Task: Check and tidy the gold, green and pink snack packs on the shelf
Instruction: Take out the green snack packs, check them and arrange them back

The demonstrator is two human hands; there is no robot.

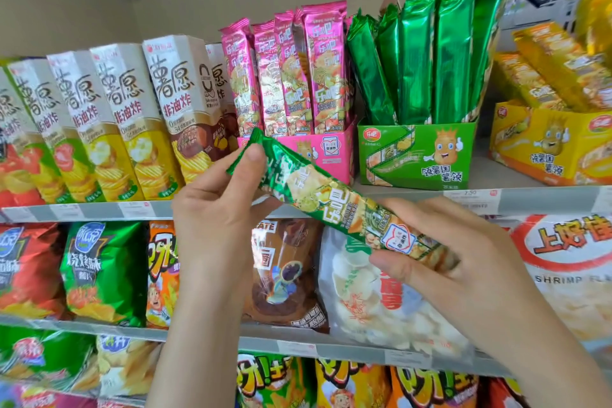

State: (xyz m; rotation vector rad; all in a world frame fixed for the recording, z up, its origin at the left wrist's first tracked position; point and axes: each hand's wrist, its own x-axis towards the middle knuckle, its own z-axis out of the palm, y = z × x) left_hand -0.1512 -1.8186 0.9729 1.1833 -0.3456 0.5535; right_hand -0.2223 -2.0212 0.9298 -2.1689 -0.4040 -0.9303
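I hold one long green snack pack (334,202) slantwise in front of the shelf, printed side towards me. My left hand (218,205) pinches its upper left end, and my right hand (457,255) grips its lower right end. Behind it on the top shelf stand several pink packs (291,73) upright in a pink display box (334,152). Right of those, several green packs (427,53) stand in a green display box (417,156). At the far right, gold packs (549,66) lean in a yellow display box (543,146).
White and gold chip cartons (122,119) fill the top shelf to the left. The shelf edge (99,210) carries price tags. Below hang bags of chips (102,272), a brown cake bag (284,275) and shrimp cracker bags (374,301). More bags line the lowest shelf.
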